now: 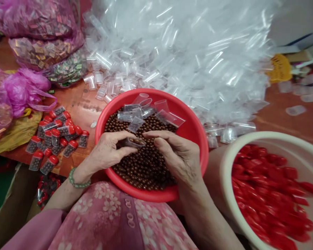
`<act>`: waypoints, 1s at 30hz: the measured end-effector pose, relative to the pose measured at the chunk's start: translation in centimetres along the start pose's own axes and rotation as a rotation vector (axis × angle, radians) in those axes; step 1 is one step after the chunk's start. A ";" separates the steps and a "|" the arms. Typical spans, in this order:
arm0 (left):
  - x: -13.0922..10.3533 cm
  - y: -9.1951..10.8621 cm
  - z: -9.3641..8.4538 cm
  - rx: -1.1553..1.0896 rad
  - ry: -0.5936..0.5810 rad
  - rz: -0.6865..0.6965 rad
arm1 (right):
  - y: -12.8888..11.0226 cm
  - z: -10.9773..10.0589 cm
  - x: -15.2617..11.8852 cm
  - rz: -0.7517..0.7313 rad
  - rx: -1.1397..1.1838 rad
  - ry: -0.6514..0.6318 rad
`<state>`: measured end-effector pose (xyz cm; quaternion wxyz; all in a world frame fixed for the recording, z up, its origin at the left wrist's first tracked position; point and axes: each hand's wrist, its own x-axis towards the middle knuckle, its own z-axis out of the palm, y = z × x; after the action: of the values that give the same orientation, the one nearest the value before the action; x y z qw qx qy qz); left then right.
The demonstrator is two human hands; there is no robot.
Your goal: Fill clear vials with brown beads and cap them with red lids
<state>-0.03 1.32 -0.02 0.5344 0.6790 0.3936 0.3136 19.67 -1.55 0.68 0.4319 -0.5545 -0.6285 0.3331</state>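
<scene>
My left hand (112, 149) is closed around a small clear plastic tube (130, 142), which lies tilted with its mouth to the right. Brown balls (136, 141) show at that mouth. Just right of it hovers my right hand (179, 156), its fingers loosely curved and thumb apart, with nothing visible in them. Both hands are over a red basin (195, 118) resting at my lap. Shiny brown beads or balls (146, 170) fill its bottom, and several empty clear tubes (137, 114) lie on top of them at the back.
A big heap of clear tubes (185, 52) covers the table behind the basin. Filled tubes with red caps (56, 135) lie at left, near pink plastic bags (26, 86). A white bucket (229, 194) of red caps (268, 194) stands at right.
</scene>
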 end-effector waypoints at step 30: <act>0.4 -0.1 -0.6 -0.301 -0.177 -0.212 | 5.3 -2.5 -0.6 -0.071 -1.242 -0.439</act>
<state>-0.31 1.98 -0.02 0.6925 0.5712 0.3630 0.2499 24.16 -1.40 -3.14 -0.0960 -0.5987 -0.7952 -0.0006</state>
